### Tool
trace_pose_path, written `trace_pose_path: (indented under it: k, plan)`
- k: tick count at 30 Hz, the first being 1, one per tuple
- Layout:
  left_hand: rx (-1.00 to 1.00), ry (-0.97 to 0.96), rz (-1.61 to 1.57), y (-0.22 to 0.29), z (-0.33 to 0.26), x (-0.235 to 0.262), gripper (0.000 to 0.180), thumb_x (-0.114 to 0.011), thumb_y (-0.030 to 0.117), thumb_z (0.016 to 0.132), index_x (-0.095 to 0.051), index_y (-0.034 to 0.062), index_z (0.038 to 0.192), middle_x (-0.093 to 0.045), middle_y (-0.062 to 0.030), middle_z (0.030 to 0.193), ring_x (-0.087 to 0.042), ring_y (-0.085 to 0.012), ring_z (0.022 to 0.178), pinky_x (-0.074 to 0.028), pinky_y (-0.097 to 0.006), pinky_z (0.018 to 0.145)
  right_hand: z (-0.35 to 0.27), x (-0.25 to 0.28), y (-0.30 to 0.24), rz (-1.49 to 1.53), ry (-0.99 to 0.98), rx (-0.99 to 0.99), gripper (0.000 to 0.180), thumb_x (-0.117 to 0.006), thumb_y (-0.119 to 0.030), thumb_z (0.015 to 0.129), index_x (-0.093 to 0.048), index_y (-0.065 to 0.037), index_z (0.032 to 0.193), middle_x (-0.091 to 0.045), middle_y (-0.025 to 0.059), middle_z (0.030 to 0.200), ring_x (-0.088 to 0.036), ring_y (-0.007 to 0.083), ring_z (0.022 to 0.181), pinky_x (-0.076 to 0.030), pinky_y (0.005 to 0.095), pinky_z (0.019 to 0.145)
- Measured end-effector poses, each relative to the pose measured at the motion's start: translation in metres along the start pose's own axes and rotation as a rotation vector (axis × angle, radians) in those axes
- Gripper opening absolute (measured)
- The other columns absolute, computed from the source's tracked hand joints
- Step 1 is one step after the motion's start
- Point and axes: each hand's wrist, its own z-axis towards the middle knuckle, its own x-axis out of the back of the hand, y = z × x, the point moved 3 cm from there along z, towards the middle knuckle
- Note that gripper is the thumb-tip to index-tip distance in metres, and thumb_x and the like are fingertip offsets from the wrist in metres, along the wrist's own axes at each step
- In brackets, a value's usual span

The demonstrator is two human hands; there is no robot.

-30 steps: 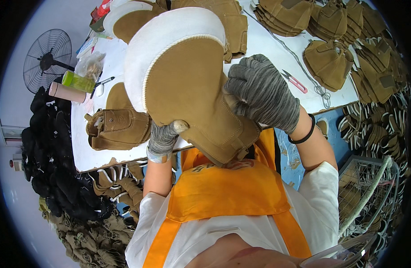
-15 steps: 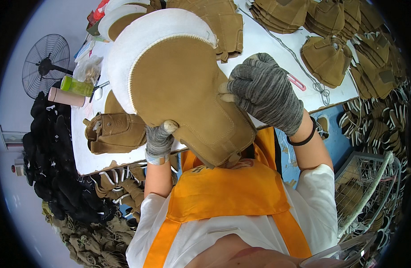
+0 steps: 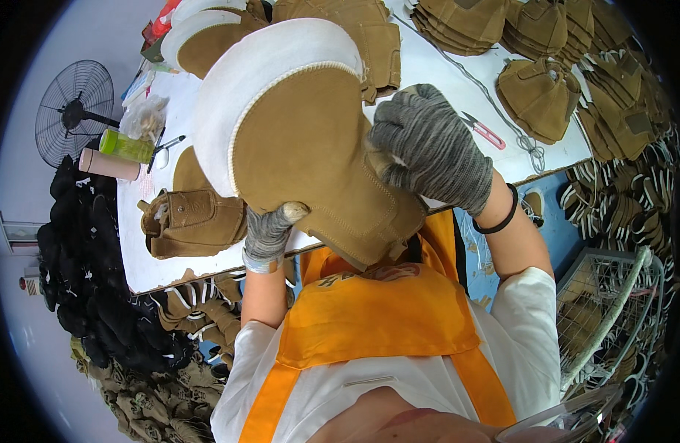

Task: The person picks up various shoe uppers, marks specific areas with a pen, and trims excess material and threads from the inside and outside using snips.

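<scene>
A brown shoe upper (image 3: 303, 133) with a wide white band stitched round its curved end is held up in front of me, tilted over the table edge. My left hand (image 3: 272, 232), in a grey glove with bare fingertips, grips its lower left edge, thumb on the brown face and the other fingers hidden behind. At the right edge of the piece, my gloved right hand (image 3: 436, 144) is curled closed against the brown material; its fingertips are mostly hidden. Pink-handled thread snips (image 3: 486, 134) lie on the table just beyond the right hand.
Another brown upper (image 3: 192, 221) rests on the white table (image 3: 151, 269) at left. Stacked brown uppers (image 3: 539, 100) fill the far right. A green-lidded cup (image 3: 125, 145), a pink cup (image 3: 107, 164) and a fan (image 3: 74, 114) stand left. A wire basket (image 3: 583, 295) sits right.
The shoe upper has shifted slightly right and turned a little, with my left hand moving along. My right hand has moved slightly left and curled further, uncovering more of the snips.
</scene>
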Motion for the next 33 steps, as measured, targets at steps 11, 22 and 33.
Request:
trace_pose_path:
  k: [11,22,33]
  plan:
    - [0.038,0.179,-0.444,-0.039,-0.015,0.021,0.045,-0.052,0.033,0.097,-0.044,0.0023,0.13,-0.055,-0.0093,0.123,-0.057,-0.0239,0.11,-0.05,-0.036,0.094,-0.022,0.012,0.024,0.018,0.342,-0.288,0.022,-0.065,-0.007,0.077,-0.068,-0.006,0.099,-0.064,0.0147,0.099,-0.06,0.0324,0.09,-0.048,0.0419,0.083]
    - [-0.108,-0.115,0.58,-0.033,-0.001,0.004,0.03,-0.05,0.019,0.098,-0.056,0.0005,0.122,-0.066,-0.0118,0.112,-0.065,-0.0206,0.099,-0.055,-0.033,0.083,-0.018,0.006,0.004,0.144,0.094,-0.117,0.017,-0.068,-0.017,0.079,-0.073,-0.009,0.093,-0.067,0.0061,0.091,-0.062,0.0247,0.087,-0.048,0.0359,0.082]
    - [-0.263,-0.012,0.475,0.041,0.007,-0.023,0.029,-0.059,0.021,0.094,-0.062,0.0018,0.115,-0.066,-0.0121,0.113,-0.065,-0.0223,0.102,-0.054,-0.034,0.085,-0.002,0.016,-0.006,-0.17,-0.029,0.082,0.019,-0.069,-0.026,0.073,-0.071,-0.009,0.082,-0.062,0.0036,0.082,-0.06,0.0245,0.081,-0.047,0.0385,0.081]
